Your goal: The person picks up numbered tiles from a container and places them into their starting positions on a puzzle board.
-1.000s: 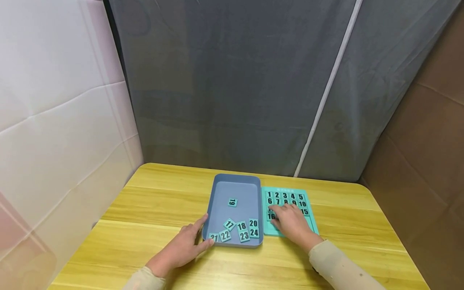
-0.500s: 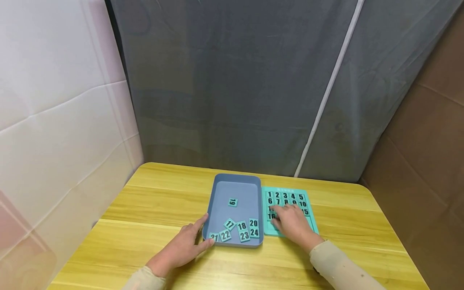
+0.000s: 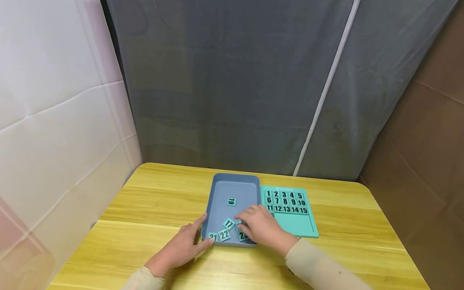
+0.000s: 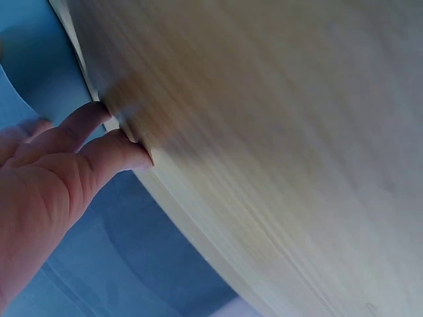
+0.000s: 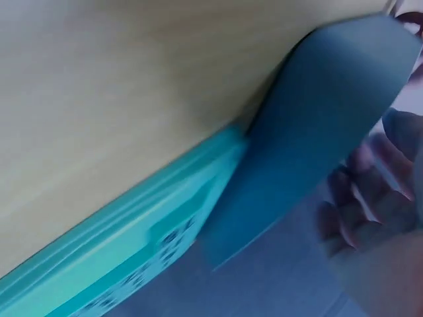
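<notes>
A blue-grey tray point(image 3: 232, 189) lies on the table with loose number tiles in it, among them 19 point(image 3: 231, 201), 17 point(image 3: 228, 223), 22 point(image 3: 224, 234) and 21 point(image 3: 213, 237). My left hand point(image 3: 183, 246) rests at the tray's front left corner, thumb at the front rim and fingers along the side wall. Over the tray's front right part is my right hand point(image 3: 264, 226), its loosely bent fingers at tile 23 point(image 3: 243, 235) and covering other tiles. Against the tray's right side lies a turquoise number board point(image 3: 295, 225), its tiles 1 to 15 in rows.
Tile 16 on the board is mostly hidden behind my right hand. The wooden table point(image 3: 163, 193) ends at a grey curtain point(image 3: 224, 100) at the back. A white cloth wall point(image 3: 65, 100) stands to the left and a brown one point(image 3: 424, 133) to the right.
My right hand has moved left from the board to the tray, uncovering most of the board's number rows. My left hand has stayed at the tray's corner.
</notes>
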{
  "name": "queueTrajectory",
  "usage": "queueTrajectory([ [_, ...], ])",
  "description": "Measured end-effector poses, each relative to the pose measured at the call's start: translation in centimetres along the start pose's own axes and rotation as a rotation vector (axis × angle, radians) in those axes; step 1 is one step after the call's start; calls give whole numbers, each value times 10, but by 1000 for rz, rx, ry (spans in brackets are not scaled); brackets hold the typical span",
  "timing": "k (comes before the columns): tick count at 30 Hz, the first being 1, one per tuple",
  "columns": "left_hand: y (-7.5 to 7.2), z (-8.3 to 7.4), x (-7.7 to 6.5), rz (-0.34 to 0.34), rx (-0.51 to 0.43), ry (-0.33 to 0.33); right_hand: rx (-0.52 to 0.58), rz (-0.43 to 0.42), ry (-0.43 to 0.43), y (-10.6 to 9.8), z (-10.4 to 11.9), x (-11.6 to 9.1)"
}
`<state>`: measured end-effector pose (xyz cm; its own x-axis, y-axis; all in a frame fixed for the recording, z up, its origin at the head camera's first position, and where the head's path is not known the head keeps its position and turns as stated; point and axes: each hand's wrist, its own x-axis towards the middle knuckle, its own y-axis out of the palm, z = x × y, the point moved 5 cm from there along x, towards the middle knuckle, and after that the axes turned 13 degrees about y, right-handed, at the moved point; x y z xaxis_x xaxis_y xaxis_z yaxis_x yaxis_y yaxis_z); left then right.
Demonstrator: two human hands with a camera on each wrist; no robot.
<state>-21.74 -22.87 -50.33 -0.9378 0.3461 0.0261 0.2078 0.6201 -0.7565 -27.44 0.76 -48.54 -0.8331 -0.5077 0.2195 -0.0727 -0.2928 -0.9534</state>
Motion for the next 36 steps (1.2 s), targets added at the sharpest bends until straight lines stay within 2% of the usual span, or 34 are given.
queueTrajectory([
  [4, -1, 0, 0, 8, -9, -5, -57, 84, -43, 15, 21, 7],
  [7, -1, 0, 0, 16, -14, -11, -93, 108, -31, 22, 27, 10],
  [15, -1, -1, 0, 6, -11, -3, -155, 63, 33, 24, 28, 15],
  [23, -1, -1, -1, 10, -20, -8, -154, 30, 104, 32, 28, 15],
  [36, -1, -3, -1, 7, -15, 4, -155, 0, 130, 35, 28, 15],
])
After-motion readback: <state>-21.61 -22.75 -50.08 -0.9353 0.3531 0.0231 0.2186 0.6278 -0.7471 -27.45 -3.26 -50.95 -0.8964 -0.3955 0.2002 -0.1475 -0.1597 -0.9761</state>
